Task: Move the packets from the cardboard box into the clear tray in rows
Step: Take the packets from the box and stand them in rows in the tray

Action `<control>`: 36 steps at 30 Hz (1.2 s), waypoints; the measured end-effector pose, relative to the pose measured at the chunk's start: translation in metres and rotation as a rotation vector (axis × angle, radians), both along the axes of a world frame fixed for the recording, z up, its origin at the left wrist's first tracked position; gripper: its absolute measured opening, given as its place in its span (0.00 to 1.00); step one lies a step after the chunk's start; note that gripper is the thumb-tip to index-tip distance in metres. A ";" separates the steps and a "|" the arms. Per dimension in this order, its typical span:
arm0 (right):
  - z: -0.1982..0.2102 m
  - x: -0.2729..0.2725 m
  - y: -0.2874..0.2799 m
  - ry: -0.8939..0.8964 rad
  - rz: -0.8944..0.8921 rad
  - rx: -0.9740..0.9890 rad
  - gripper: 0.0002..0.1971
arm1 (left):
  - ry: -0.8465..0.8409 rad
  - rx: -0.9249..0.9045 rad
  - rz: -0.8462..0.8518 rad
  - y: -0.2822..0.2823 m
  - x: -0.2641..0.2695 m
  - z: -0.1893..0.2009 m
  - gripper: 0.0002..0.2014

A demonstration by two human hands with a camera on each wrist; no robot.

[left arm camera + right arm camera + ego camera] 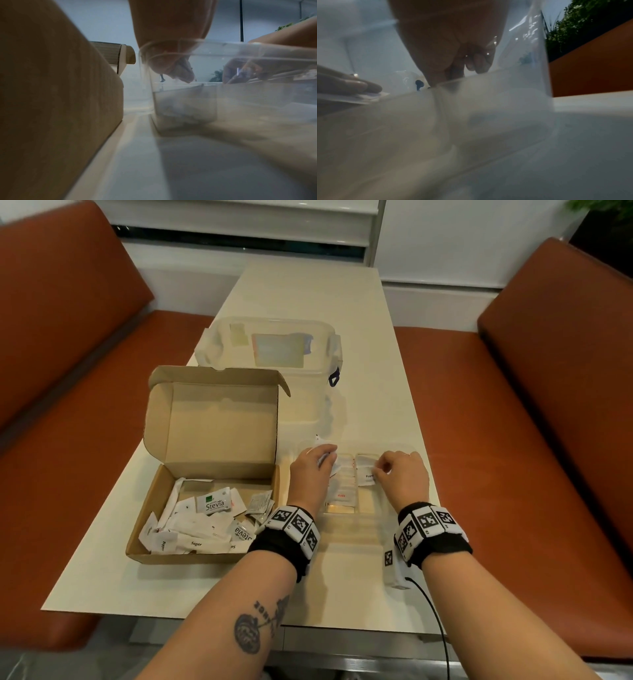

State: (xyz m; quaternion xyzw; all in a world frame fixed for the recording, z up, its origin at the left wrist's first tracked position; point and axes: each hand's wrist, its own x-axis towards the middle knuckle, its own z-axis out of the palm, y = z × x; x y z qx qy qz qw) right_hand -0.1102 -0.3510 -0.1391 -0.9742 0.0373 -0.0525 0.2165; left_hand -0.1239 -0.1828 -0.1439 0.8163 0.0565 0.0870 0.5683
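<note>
Both hands work inside the clear tray (394, 518), which sits on the tabletop (308, 302) just right of the open cardboard box (191, 501). The left hand (310, 474) grips a small bunch of white packets (337, 465) over the tray's left compartment, above a "Salt" packet (340, 495) lying there. The right hand (404, 477) pinches a pepper packet (365, 472) at its edge in the neighbouring compartment. More loose packets (198, 525), Stevia and sugar among them, lie heaped in the box.
</note>
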 end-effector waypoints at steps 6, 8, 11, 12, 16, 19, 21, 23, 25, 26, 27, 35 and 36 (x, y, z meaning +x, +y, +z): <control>-0.004 -0.002 -0.005 -0.014 0.123 -0.083 0.11 | -0.003 -0.001 0.003 0.000 -0.001 0.001 0.11; -0.004 -0.001 -0.006 0.006 0.159 -0.122 0.10 | -0.004 0.002 0.003 0.000 -0.001 0.001 0.11; -0.005 -0.001 -0.006 0.026 0.162 -0.137 0.08 | -0.002 -0.003 0.003 0.000 0.000 0.000 0.10; -0.005 -0.001 -0.005 0.028 0.161 -0.139 0.07 | -0.001 -0.003 0.002 -0.001 0.000 0.000 0.10; -0.004 0.000 -0.001 0.039 0.142 -0.129 0.06 | -0.003 -0.001 -0.012 -0.001 0.000 -0.001 0.10; -0.005 -0.001 0.000 0.038 0.134 -0.125 0.06 | 0.000 -0.014 -0.009 0.000 0.000 -0.002 0.10; -0.005 0.000 0.001 0.037 0.126 -0.123 0.06 | -0.003 0.002 -0.008 0.000 0.000 -0.002 0.10; -0.006 0.000 0.001 0.044 0.123 -0.122 0.06 | 0.006 -0.010 -0.008 0.000 0.002 -0.003 0.10; -0.005 -0.001 0.001 0.039 0.123 -0.084 0.07 | 0.035 -0.102 -0.020 -0.001 0.002 -0.003 0.11; -0.003 -0.002 0.001 0.015 0.125 -0.042 0.08 | 0.047 -0.142 -0.031 -0.002 0.002 -0.002 0.11; -0.001 -0.003 0.003 -0.026 0.132 0.008 0.08 | 0.057 -0.147 -0.042 -0.002 0.002 -0.001 0.12; 0.023 -0.001 0.025 0.032 0.156 0.447 0.05 | 0.135 -0.393 -0.106 -0.008 -0.001 0.011 0.17; 0.023 -0.002 0.026 0.054 0.143 0.524 0.05 | 0.143 -0.434 -0.099 -0.010 -0.001 0.013 0.17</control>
